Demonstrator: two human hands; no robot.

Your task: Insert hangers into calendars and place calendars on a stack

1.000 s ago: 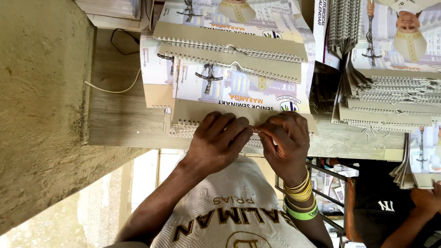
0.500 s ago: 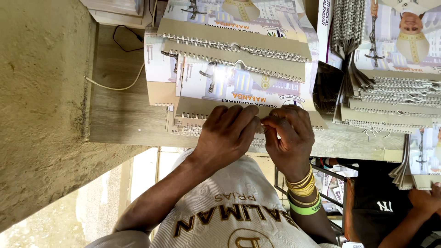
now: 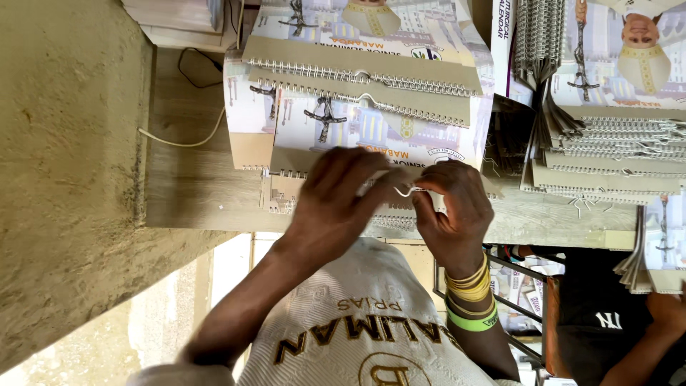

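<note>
Both hands meet over the near edge of a spiral-bound calendar (image 3: 371, 136) that lies on top of a stack on the wooden table (image 3: 200, 193). My left hand (image 3: 336, 207) has its fingers curled and pinches one end of a small bent wire hanger (image 3: 409, 190). My right hand (image 3: 454, 214), with yellow and green bangles on the wrist, pinches the other end. The hanger sits just above the calendar's wire binding, which the hands partly hide.
More stacks of bound calendars (image 3: 614, 150) lie to the right, with a bundle of wire coils (image 3: 536, 36) behind them. A white cable (image 3: 186, 139) runs across the table by a rough concrete wall (image 3: 64, 179). Another person in a black shirt (image 3: 607, 322) works at lower right.
Both hands have shifted slightly up and right over the calendar's edge. The small wire hanger now shows between the fingertips.
</note>
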